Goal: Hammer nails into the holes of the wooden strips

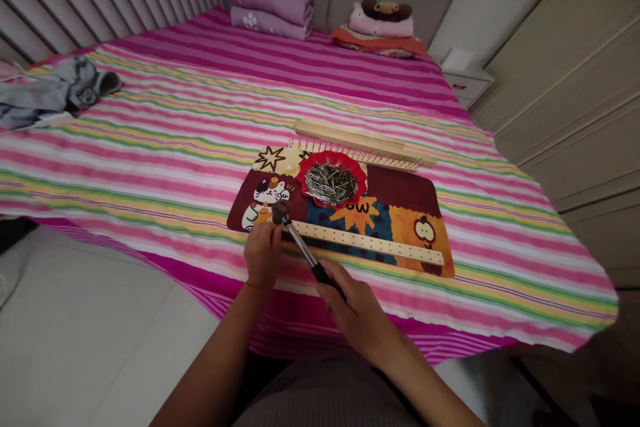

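My right hand [357, 310] grips the black handle of a hammer [301, 242]. The hammer's dark head is over the left end of a pale wooden strip [370, 243] with rows of small holes. Right beside that end, my left hand [263, 255] is closed with its fingers pressed together; what they hold is hidden. The strip lies along the near edge of a colourful cat-print mat [405, 188]. Behind it, a red scalloped bowl [303, 180] is heaped with loose nails [331, 183].
Past the bowl lie wooden strips [350, 135], one with a row of nails standing out of it. Everything rests on a striped bedsheet [180, 147]. Folded purple bedding [270, 3], a stack of cushions [381, 27] and grey clothing [55, 93] sit farther off.
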